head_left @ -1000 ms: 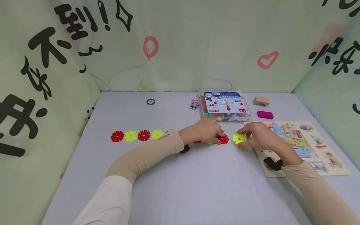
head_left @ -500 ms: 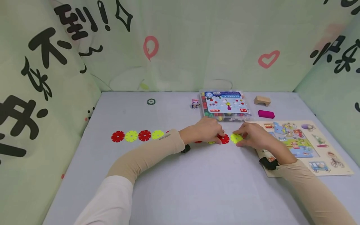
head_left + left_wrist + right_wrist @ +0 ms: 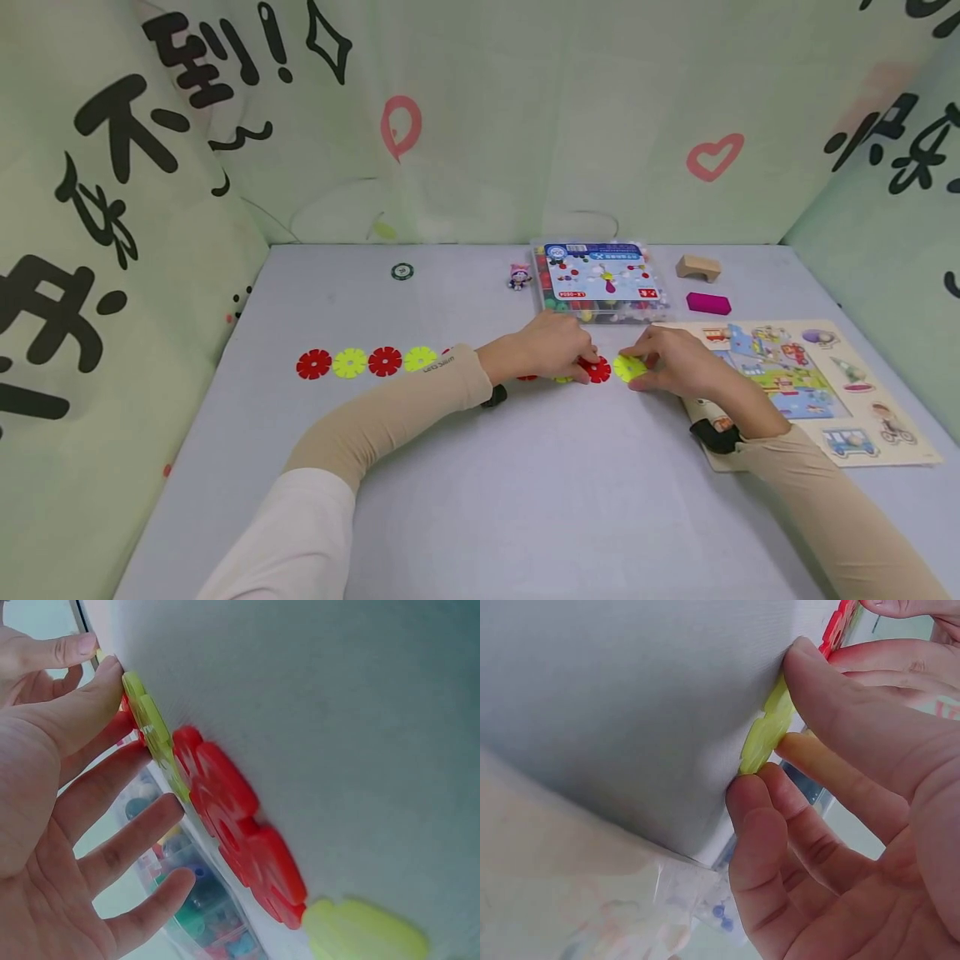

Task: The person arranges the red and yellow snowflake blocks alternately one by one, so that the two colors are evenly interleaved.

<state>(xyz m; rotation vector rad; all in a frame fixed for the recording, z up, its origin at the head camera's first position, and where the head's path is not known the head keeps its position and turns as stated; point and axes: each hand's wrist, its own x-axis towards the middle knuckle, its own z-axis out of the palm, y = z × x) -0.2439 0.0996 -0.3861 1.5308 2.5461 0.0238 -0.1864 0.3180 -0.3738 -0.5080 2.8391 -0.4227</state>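
A row of notched plastic flower discs, red and yellow by turns, runs across the table, partly hidden by my left forearm. My left hand (image 3: pixel 542 346) holds the red flower disc (image 3: pixel 599 370) at the row's right end between thumb and fingers. In the left wrist view its other fingers spread behind a yellow disc (image 3: pixel 154 731) and a larger-looking red disc (image 3: pixel 232 825). My right hand (image 3: pixel 682 362) pinches a yellow flower disc (image 3: pixel 628 367) by its edge, right beside that red one. The right wrist view shows this yellow disc (image 3: pixel 765 735) between thumb and fingertips, close to the tabletop.
Behind the hands stands a clear box of colourful pieces (image 3: pixel 603 279), with a small figurine (image 3: pixel 518 277) to its left. A wooden arch block (image 3: pixel 698 267) and a magenta block (image 3: pixel 708 303) lie to its right. The picture board (image 3: pixel 862 417) reaches under my right wrist. A dark round chip (image 3: pixel 402 272) lies at the back.
My right hand has moved a little left with the yellow disc, narrowing the gap to the red one, and then stayed nearly still. The left hand keeps its place.
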